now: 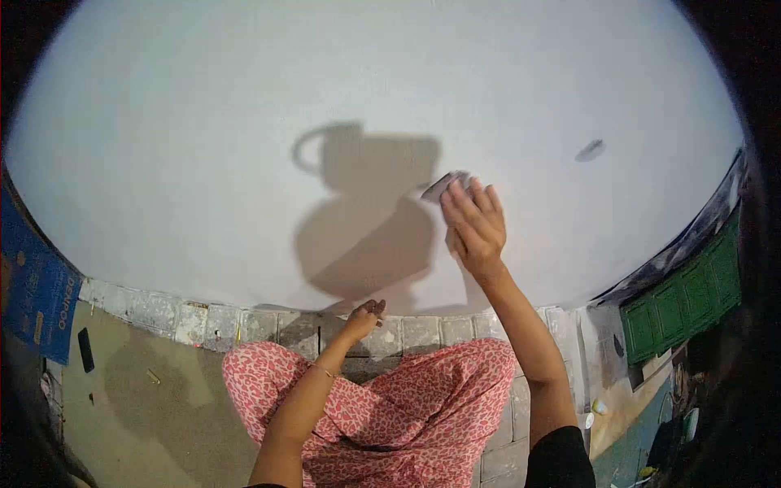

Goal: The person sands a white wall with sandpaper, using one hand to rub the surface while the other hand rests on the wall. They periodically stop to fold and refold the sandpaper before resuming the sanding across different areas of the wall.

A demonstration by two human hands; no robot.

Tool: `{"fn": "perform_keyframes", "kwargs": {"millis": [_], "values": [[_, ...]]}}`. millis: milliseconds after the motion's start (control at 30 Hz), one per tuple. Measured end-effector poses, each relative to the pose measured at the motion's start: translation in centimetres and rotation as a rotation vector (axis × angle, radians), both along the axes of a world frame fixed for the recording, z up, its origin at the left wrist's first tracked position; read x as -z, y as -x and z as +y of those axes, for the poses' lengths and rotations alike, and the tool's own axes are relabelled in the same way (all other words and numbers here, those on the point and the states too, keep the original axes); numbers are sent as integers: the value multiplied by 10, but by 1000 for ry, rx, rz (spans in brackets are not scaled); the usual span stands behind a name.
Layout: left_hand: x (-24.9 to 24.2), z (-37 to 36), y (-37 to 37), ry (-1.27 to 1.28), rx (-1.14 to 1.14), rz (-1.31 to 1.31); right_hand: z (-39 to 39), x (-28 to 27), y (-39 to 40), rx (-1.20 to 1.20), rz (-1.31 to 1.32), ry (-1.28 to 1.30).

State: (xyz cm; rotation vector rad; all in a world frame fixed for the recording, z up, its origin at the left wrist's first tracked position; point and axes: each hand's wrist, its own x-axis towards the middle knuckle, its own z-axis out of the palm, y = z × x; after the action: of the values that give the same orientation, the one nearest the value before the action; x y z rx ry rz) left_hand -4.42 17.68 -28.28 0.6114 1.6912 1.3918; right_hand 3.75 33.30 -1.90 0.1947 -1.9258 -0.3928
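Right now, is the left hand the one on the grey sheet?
No, the right hand is on the grey sheet, while the left hand is lower, near the bricks.

This looks like a home or similar building in a rough, unfinished state. A broad white wall (203, 203) meets a row of grey blocks (191, 321) blotched with white, and beyond those spreads a plain, dull floor (89, 423). A printed blue box (41, 285) stands at the left; the green panel (683, 285) at the right may be a door, though the dark, warped edge obscures it.
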Motion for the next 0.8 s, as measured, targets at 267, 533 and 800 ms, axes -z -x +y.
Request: {"fn": "perform_keyframes", "kwargs": {"millis": [267,533,800], "values": [[-43,-11,-9,-205,-55,387,-52,94,-40,-389,-294,742],[-71,-21,-19,-417,-126,6,-55,185,-47,-550,-265,1807],[-46,-12,-16,-228,-112,277,-58,239,-65,-523,-319,1934]]}}
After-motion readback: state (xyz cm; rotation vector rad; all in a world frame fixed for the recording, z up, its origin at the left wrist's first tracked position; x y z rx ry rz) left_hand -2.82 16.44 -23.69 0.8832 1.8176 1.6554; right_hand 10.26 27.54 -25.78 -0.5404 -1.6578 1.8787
